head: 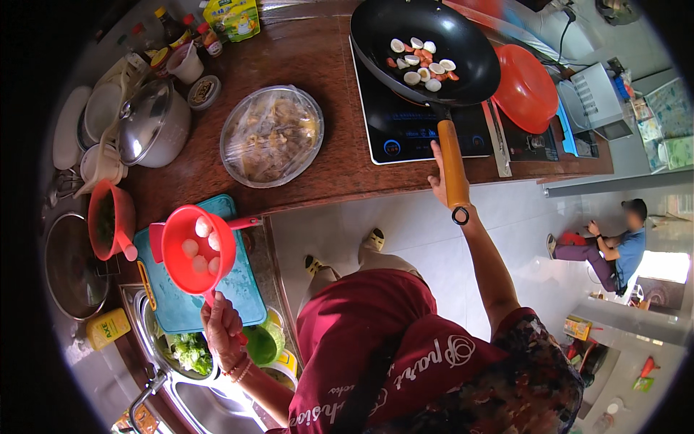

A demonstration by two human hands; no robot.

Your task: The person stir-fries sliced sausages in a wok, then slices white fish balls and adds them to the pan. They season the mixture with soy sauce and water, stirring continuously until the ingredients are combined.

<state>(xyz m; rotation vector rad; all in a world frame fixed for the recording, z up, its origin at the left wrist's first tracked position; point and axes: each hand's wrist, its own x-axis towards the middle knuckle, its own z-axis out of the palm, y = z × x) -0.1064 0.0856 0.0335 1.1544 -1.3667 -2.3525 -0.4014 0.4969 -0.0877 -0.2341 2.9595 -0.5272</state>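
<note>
My left hand (pixel 221 325) grips the handle of a red plastic strainer or scoop (pixel 172 260) holding several pale round balls. Beneath it lies a blue-green cutting board (pixel 241 295) with a red-handled tool partly hidden. My right hand (pixel 439 187) is under the wooden handle of a black wok (pixel 471 65), fingers apart, with one fingertip at the front panel of an induction cooktop (pixel 401 149). The hand does not wrap the handle. Inside the wok are white halved balls (pixel 412 78) and orange-red pieces (pixel 426 54).
A film-covered plate of food (pixel 271 135), a lidded pot (pixel 157 122) and a red container of greens (pixel 111 217) stand on the wooden counter. Right of the wok is a red basin (pixel 526 89). A sink (pixel 203 407) lies lower left. A person (pixel 623 244) sits at the right.
</note>
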